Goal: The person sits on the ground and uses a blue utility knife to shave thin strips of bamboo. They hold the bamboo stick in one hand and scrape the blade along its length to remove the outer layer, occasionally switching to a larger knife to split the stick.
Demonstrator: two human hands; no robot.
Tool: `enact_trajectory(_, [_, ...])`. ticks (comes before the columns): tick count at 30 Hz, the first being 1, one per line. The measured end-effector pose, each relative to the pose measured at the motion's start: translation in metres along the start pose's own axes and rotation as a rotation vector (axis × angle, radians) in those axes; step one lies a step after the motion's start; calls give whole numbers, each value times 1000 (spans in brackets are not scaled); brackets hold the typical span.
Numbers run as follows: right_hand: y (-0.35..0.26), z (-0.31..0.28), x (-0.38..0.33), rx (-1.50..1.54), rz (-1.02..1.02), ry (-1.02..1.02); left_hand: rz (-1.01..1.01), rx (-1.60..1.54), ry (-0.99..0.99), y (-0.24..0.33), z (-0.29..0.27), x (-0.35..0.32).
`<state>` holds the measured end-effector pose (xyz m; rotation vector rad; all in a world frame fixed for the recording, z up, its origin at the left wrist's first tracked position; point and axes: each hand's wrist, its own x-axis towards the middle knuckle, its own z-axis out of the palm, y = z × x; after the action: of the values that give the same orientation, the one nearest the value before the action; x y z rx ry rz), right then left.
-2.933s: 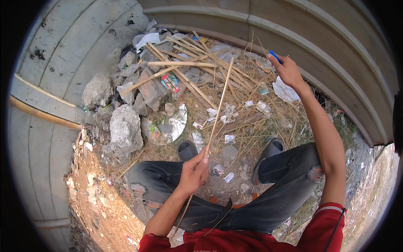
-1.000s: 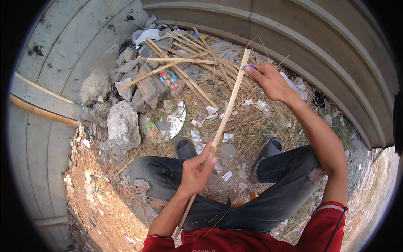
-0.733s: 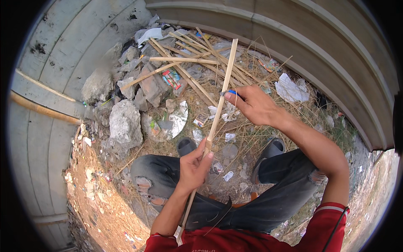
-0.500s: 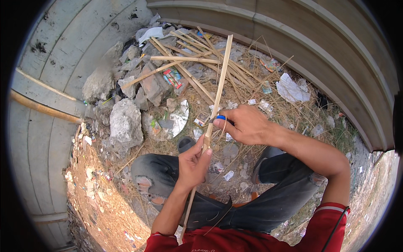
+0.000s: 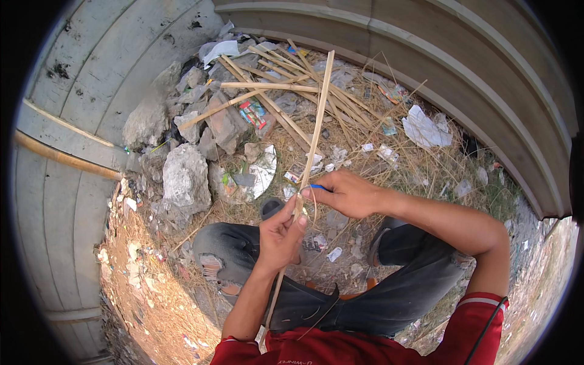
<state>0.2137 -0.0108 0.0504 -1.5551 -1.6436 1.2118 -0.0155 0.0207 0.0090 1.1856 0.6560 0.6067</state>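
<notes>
Clamping the left hand (image 5: 281, 238) on a stick (image 5: 319, 118), with thumb and forefinger on opposite sides of it. Closing the right hand (image 5: 354, 194) on a blue tool (image 5: 321, 188), close up to the stick just above the left hand; too near to tell whether both hands touch. Holding the stick steeply in front of the lap, with the top leaning slightly right across the view of the ground, and with the lower part running down over the jeans (image 5: 389, 283) toward the red shirt (image 5: 340, 350). Spreading the knees wide, with slippers (image 5: 389, 229) beyond, partly hidden. Facing, farther out, a loose pile of crossed sticks (image 5: 271, 87). Seeing stones (image 5: 185, 177) heaped to the left, near a gray wall (image 5: 103, 67); to the right, crumpled paper (image 5: 424, 129) on dry grass (image 5: 395, 179), near a brown wall (image 5: 474, 73).
</notes>
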Motion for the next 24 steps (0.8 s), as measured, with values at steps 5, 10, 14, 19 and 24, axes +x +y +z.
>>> enact_trajectory(5, [9,-15,0,405,137,-264,-20,-11,-20,6,5,3])
enact_trajectory(10, [-1,-56,-6,355,113,-387,16,53,37,7,5,3])
enact_trajectory(14, [17,-63,-21,-659,-139,76,11,105,70,8,8,4])
enact_trajectory(19, [-8,-61,-16,-368,22,425,-22,40,62,4,5,6])
enact_trajectory(24, [-16,-44,-11,-324,24,345,-52,-36,23,5,9,6])
